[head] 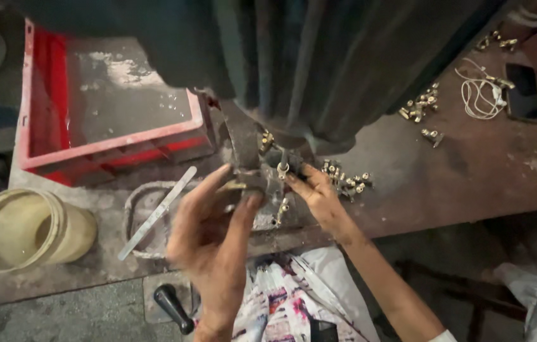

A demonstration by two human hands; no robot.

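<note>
Under the big dark ribbed machine body [344, 63] that fills the top of the view, a small brass fitting [282, 168] stands upright in the dark metal fixture [262, 180] at the bench [446, 177] edge, its long axis running roughly from 12 to 6 o'clock. The right hand [319, 196] is the nearer one: its fingertips come in from about 4 o'clock and pinch close against the fitting, thumb and forefinger nearly closed, though whether they truly grip it or only touch it cannot be told. The left hand [214, 228] lies at about 8 o'clock from the fitting, fingers spread and curled over the left side of the fixture, thumb pressed on its front edge; it seems to steady the fixture and holds no loose piece that shows. A second brass piece [281, 209] hangs just below, at 6 o'clock, between the two hands. A loose heap of small brass fittings [347, 180] rests just beside the right hand at 2 o'clock, within easy reach of it and well apart from the left. Farther at 10 o'clock sits a red plastic crate [40, 126], and at 9 o'clock a cream plastic bucket [21, 228]; a flat metal strip [157, 212] lies slanted just beside the left hand
</note>
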